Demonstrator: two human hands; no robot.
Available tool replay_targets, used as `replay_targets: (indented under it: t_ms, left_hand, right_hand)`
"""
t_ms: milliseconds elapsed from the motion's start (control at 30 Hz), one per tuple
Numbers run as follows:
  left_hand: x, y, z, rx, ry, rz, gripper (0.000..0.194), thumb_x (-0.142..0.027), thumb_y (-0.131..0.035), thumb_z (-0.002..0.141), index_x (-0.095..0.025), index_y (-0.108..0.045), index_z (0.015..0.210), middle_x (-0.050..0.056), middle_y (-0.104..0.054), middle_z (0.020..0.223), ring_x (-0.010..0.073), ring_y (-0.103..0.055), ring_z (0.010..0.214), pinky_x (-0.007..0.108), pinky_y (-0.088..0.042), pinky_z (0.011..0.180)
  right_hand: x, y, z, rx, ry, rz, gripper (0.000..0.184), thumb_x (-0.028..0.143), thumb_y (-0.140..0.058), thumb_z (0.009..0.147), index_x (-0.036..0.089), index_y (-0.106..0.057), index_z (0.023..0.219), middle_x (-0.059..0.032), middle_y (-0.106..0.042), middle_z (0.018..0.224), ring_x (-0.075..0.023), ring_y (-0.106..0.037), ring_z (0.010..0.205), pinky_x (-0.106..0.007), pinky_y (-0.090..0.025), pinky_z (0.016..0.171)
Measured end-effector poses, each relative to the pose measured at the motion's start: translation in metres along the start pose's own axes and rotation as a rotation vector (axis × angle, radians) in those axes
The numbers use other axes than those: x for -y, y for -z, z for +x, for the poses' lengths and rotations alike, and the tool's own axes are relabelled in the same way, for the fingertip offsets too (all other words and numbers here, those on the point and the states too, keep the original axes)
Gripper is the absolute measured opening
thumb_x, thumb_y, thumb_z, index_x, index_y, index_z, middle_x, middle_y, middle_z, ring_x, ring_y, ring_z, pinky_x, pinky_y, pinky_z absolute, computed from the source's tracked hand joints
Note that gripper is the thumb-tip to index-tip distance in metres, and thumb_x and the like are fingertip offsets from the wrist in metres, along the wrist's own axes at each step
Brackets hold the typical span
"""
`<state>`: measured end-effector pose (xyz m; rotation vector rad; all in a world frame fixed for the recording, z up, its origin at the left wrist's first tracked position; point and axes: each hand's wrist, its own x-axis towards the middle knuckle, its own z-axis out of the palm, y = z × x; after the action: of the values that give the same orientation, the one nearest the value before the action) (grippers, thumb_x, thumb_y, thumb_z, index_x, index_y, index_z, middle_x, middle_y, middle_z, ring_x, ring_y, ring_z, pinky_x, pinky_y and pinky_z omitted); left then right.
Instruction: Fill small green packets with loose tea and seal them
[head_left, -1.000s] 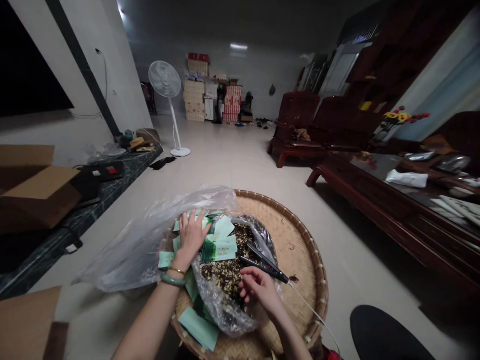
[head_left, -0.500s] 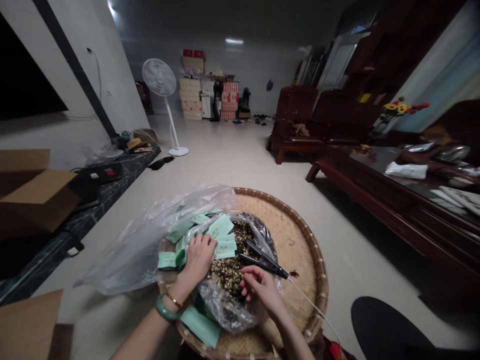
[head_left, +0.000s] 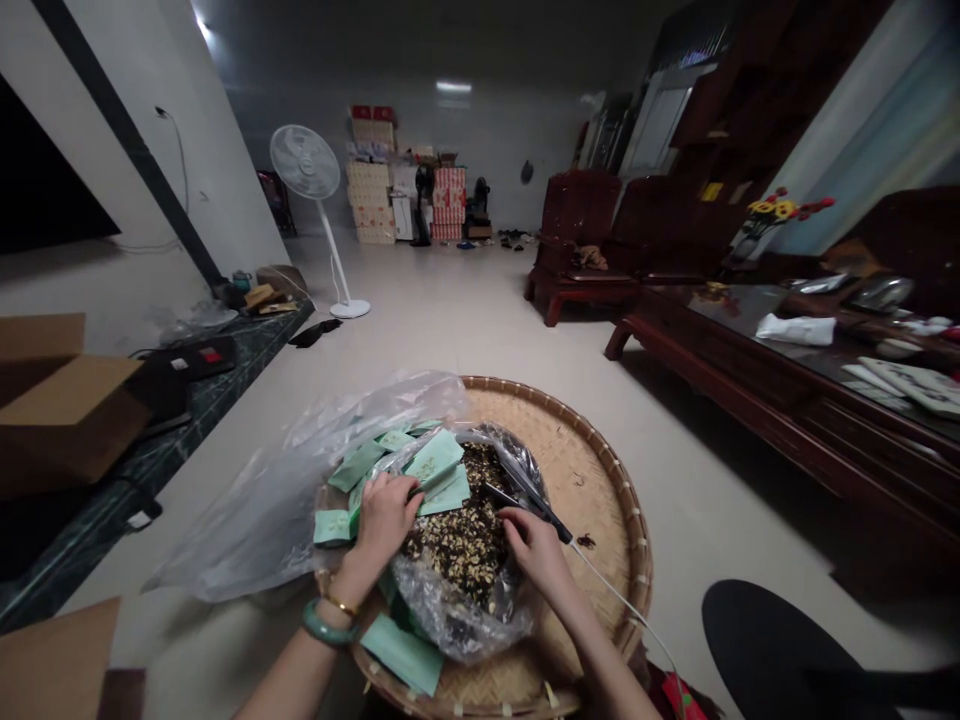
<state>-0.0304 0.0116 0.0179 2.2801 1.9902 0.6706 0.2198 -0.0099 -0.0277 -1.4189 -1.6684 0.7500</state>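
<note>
My left hand [head_left: 385,517], with a jade bangle and a gold bracelet, has its fingers curled on the pale green packets [head_left: 436,458] at the left of the pile. A packet edge shows by its fingertips. My right hand [head_left: 536,548] has its fingers bent round the lower arm of a black corded hair straightener [head_left: 551,515], whose two arms stand apart. Under both hands, dark loose mix with yellowish flakes [head_left: 457,548] fills a clear plastic bag [head_left: 457,625]. Everything sits on a round woven bamboo tray [head_left: 581,450].
Another green packet [head_left: 403,652] lies at the tray's near left edge. A big clear plastic bag [head_left: 247,530] spills off the tray's left side. The white cord [head_left: 619,598] runs over the near right rim. A black stool [head_left: 772,640] stands at right, an open cardboard box [head_left: 71,400] at left.
My right hand has moved up to the hair straightener, and the tool's arms have shifted slightly away from me. My left hand has slid a little left on the packets.
</note>
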Motion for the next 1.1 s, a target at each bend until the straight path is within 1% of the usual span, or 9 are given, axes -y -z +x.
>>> replay_targets:
  t_ms: [100,200,267,367,500,633,767,900,1100]
  left_hand:
    - [0.004,0.000,0.002,-0.038,0.121,-0.332,0.014,-0.028,-0.063,0.075,-0.018,-0.071,0.081,0.006,-0.072,0.081,0.0236,-0.064,0.077,0.034,-0.048,0.073]
    - [-0.003,-0.003,-0.001,0.050,0.208,-0.656,0.017,-0.033,-0.067,0.067,-0.017,-0.071,0.073,0.004,-0.073,0.075,0.0211,-0.066,0.069,0.030,-0.050,0.067]
    - [-0.012,-0.006,-0.006,0.112,0.254,-0.792,0.020,-0.034,-0.071,0.060,-0.016,-0.071,0.070,0.004,-0.073,0.072,0.0214,-0.066,0.068,0.029,-0.051,0.065]
    - [-0.025,-0.014,-0.014,0.112,0.333,-0.910,0.025,-0.034,-0.076,0.054,-0.015,-0.072,0.070,0.006,-0.073,0.071,0.0217,-0.067,0.068,0.029,-0.053,0.065]
    - [-0.037,-0.026,-0.024,0.044,0.411,-1.008,0.028,-0.035,-0.077,0.052,-0.014,-0.072,0.070,0.006,-0.074,0.071,0.0223,-0.068,0.069,0.031,-0.055,0.068]
    - [-0.042,-0.029,-0.032,0.045,0.462,-1.088,0.033,-0.036,-0.076,0.054,-0.014,-0.073,0.078,0.009,-0.075,0.080,0.0248,-0.070,0.076,0.034,-0.057,0.071]
    - [-0.046,-0.021,-0.033,0.068,0.391,-1.007,0.030,-0.040,-0.069,0.064,-0.015,-0.076,0.079,0.009,-0.076,0.085,0.0274,-0.070,0.085,0.040,-0.054,0.085]
    - [-0.054,-0.015,-0.033,0.032,0.325,-0.958,0.030,-0.042,-0.065,0.070,-0.016,-0.077,0.079,0.007,-0.077,0.085,0.0269,-0.070,0.082,0.038,-0.054,0.083]
    - [-0.068,-0.022,-0.039,-0.075,0.374,-0.973,0.034,-0.045,-0.062,0.072,-0.015,-0.077,0.078,0.006,-0.076,0.083,0.0252,-0.069,0.078,0.034,-0.055,0.077]
  right_hand:
    - [-0.003,-0.003,0.012,0.025,0.000,0.071,0.025,0.031,-0.051,0.081,0.018,-0.072,0.089,-0.0090,-0.074,0.089,-0.0257,-0.069,0.081,-0.040,-0.055,0.078]
    - [0.007,-0.007,0.016,-0.043,0.047,0.212,0.031,0.034,-0.054,0.084,0.017,-0.067,0.107,-0.0110,-0.071,0.104,-0.0238,-0.069,0.088,-0.037,-0.057,0.078]
    - [0.019,-0.012,0.014,-0.117,0.128,0.249,0.040,0.033,-0.054,0.086,0.017,-0.057,0.124,-0.0134,-0.064,0.120,-0.0234,-0.067,0.098,-0.036,-0.057,0.082]
    - [0.034,-0.019,0.007,-0.182,0.270,0.138,0.042,0.025,-0.053,0.088,0.018,-0.053,0.130,-0.0134,-0.059,0.128,-0.0242,-0.059,0.114,-0.038,-0.052,0.094]
    - [0.036,-0.028,-0.001,-0.314,0.389,-0.003,0.047,0.018,-0.050,0.090,0.018,-0.046,0.137,-0.0131,-0.058,0.130,-0.0239,-0.056,0.119,-0.039,-0.050,0.098]
    - [0.031,-0.030,-0.004,-0.388,0.475,-0.046,0.047,0.015,-0.049,0.091,0.020,-0.046,0.137,-0.0120,-0.060,0.127,-0.0219,-0.059,0.115,-0.037,-0.051,0.097]
    - [0.037,-0.028,-0.004,-0.410,0.501,-0.028,0.038,0.015,-0.052,0.090,0.021,-0.057,0.127,-0.0109,-0.068,0.113,-0.0199,-0.066,0.102,-0.033,-0.056,0.088]
    - [0.044,-0.028,-0.001,-0.475,0.531,0.014,0.036,0.013,-0.055,0.088,0.022,-0.061,0.123,-0.0091,-0.071,0.100,-0.0185,-0.068,0.091,-0.030,-0.059,0.080]
    - [0.043,-0.030,0.004,-0.577,0.603,-0.031,0.044,0.007,-0.057,0.085,0.021,-0.058,0.127,-0.0106,-0.070,0.108,-0.0200,-0.068,0.097,-0.032,-0.059,0.084]
